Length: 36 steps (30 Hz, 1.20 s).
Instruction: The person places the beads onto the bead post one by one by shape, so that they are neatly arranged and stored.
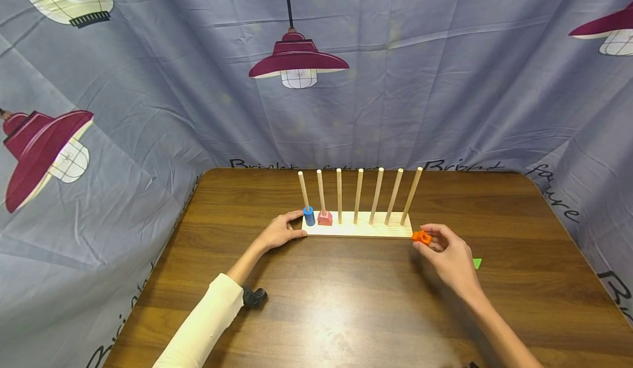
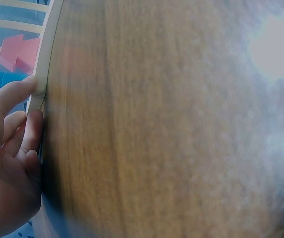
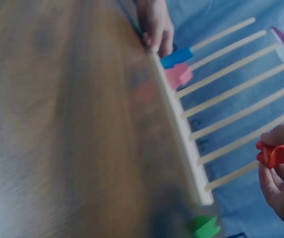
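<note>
my right grip [image 1: 451, 257] pinches the orange block [image 1: 423, 237], left grip [image 1: 279, 233] holds the pegboard [image 1: 358, 230]; this threading step likely needs a lift.

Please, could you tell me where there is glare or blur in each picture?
Head view: fairly sharp, pale glare on the table near the bottom; left wrist view: strong glare at upper right, wood surface soft; right wrist view: table blurred, glare at lower left edge, orange block clearer.

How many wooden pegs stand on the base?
7 wooden pegs, in one row on the wooden base: the leftmost peg rising from the blue cylinder, the next peg from the pink block, then five bare pegs rightward.
</note>
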Motion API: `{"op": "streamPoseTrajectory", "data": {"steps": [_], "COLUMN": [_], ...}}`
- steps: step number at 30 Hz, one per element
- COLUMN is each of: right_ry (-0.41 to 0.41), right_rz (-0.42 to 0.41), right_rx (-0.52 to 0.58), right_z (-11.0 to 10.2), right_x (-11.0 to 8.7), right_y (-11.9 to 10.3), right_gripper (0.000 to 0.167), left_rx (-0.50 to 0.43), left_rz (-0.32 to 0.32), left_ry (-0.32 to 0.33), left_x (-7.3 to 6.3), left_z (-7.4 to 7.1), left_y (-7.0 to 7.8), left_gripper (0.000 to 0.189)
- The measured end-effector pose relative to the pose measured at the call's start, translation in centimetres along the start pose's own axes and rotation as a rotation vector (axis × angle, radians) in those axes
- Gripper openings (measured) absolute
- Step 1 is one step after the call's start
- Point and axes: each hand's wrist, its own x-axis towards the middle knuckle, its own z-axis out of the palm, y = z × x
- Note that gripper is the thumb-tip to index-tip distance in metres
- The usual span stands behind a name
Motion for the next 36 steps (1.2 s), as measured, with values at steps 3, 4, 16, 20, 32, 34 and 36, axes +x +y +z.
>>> {"op": "streamPoseTrajectory", "data": {"steps": [3,4,16,20,32,34,36], "right_ry": [0.019,0.024,-0.002,0.004,-0.094,-0.125,-0.154], "right_rz": [-0.05,-0.067,-0.232,-0.286,-0.39,-0.373,-0.346], "right_rx": [0.048,0.06,0.197,0.215,0.251,0.244,0.224], "right_z": [0.3,0.5,1.5,2.3,5.5,6.0,6.4], "right_x": [1.0,1.4,5.1,6.5,10.9,11.3,11.7], "right_y": [-1.2,-1.7,-11.5,-13.3,-15.4,-15.7,-15.8], "right_gripper": [0.034,0.034,0.031,0.032,0.031,0.031,0.03], "left_rx": [0.001,0.002,0.01,0.012,0.019,0.022,0.017], "left_rz": [-0.003,-0.005,-0.003,-0.002,0.012,0.01,0.013], "left_ry": [0.001,0.001,-0.007,-0.001,-0.006,-0.004,-0.002], "left_x": [-0.1,-0.1,-0.1,-0.1,0.0,0.0,0.0], "left_z": [-0.1,-0.1,0.0,0.0,-0.1,-0.1,-0.1], "left_y": [-0.1,-0.1,-0.5,-0.4,-0.3,-0.2,-0.1], "left_gripper": [0.067,0.067,0.067,0.067,0.067,0.067,0.067]}}
